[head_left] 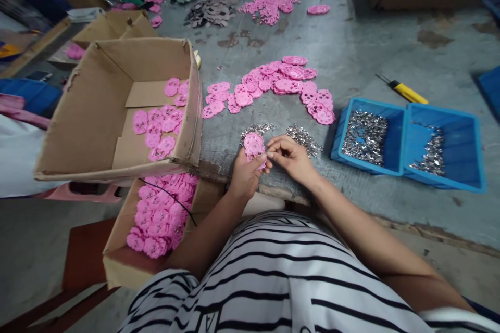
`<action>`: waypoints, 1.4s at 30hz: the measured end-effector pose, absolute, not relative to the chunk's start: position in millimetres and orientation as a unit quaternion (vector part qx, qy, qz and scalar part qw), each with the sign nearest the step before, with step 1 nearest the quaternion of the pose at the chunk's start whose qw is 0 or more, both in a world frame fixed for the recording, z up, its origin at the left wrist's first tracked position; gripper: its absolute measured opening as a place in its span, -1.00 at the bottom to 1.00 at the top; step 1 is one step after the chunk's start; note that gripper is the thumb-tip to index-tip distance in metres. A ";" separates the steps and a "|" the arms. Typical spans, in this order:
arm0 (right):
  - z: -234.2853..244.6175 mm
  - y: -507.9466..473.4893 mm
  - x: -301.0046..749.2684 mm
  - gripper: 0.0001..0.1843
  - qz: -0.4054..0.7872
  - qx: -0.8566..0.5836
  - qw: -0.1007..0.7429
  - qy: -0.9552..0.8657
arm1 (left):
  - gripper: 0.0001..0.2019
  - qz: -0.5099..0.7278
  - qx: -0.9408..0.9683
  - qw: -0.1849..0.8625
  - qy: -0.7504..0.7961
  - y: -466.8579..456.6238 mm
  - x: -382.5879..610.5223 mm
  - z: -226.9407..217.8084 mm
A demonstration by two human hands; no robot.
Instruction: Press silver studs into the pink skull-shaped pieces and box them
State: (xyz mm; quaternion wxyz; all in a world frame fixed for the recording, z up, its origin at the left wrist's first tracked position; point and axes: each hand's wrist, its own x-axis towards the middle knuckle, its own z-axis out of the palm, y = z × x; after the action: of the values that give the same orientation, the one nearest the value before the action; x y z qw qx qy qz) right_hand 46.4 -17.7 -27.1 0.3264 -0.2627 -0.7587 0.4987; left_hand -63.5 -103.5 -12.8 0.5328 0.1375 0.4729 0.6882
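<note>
Right at the near edge of the table (351, 47), whose grey top is scuffed, stained and dull, the left hand (244, 174) is curled around a pink plastic piece (253, 145), a flat, roundish moulding with raised detail on its face, gripped upright between thumb and fingers just above the table's edge. Beside it the right hand (292, 158) is drawn in, thumb and forefinger pinched together against the piece's right side, the other fingers loosely bent; whether anything small sits in that pinch cannot be told. Just beyond the hands lie two loose heaps of metal clips (302, 138), tiny, shiny and tangled. Further in, more pink pieces (273, 83) spread in a ragged arc across the middle of the table. Towards the right edge stand two blue trays (396, 140), smooth plastic, square-cornered and touching side by side, both holding silvery bits. A yellow-handled tool (406, 92) lies behind them. At the left edge an open cardboard box (89, 114), creased and torn at the rim, holds a thin layer of pink mouldings, and below the near-left corner a second box (117, 265) is heaped with them. Near the far edge sit a dark grey pile (211, 10) of flat parts and another pink pile (269, 5)
</note>
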 end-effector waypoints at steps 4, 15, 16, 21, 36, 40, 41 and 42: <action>-25.5 -25.0 50.4 -0.87 0.421 -0.239 0.351 -0.801 | -0.55 0.701 0.123 0.522 0.471 -102.7 -61.2 -12.8; -14.9 -21.3 53.6 -0.70 0.589 -0.313 0.278 -0.691 | -0.61 0.686 0.180 0.403 0.579 -102.2 -57.5 -7.2; -13.7 -21.2 52.9 -0.66 0.622 -0.319 0.268 -0.663 | -0.62 0.688 0.180 0.406 0.573 -102.2 -57.0 -5.9; -8.3 -23.3 51.6 -0.57 0.700 -0.350 0.272 -0.559 | -0.64 0.700 0.155 0.441 0.540 -104.1 -58.1 0.0; -15.3 -20.1 60.2 -0.64 0.601 -0.277 0.295 -0.689 | -0.50 0.638 0.127 0.582 0.487 -106.9 -61.4 -1.2; -18.4 -21.1 61.0 -0.64 0.608 -0.290 0.282 -0.683 | -0.52 0.649 0.138 0.550 0.507 -106.4 -60.9 -1.8; -18.8 -21.5 61.0 -0.64 0.613 -0.293 0.279 -0.679 | -0.52 0.650 0.142 0.544 0.511 -106.3 -60.9 -1.9; -19.1 -22.0 60.9 -0.63 0.615 -0.293 0.277 -0.677 | -0.51 0.650 0.144 0.540 0.515 -106.4 -61.0 -1.9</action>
State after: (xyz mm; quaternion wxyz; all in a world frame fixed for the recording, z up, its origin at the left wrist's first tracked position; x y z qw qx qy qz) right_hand 60.9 -22.0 -19.1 0.2769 -0.2934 -0.6771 0.6155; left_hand -61.0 -106.4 -1.9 0.5401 0.1445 0.5147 0.6500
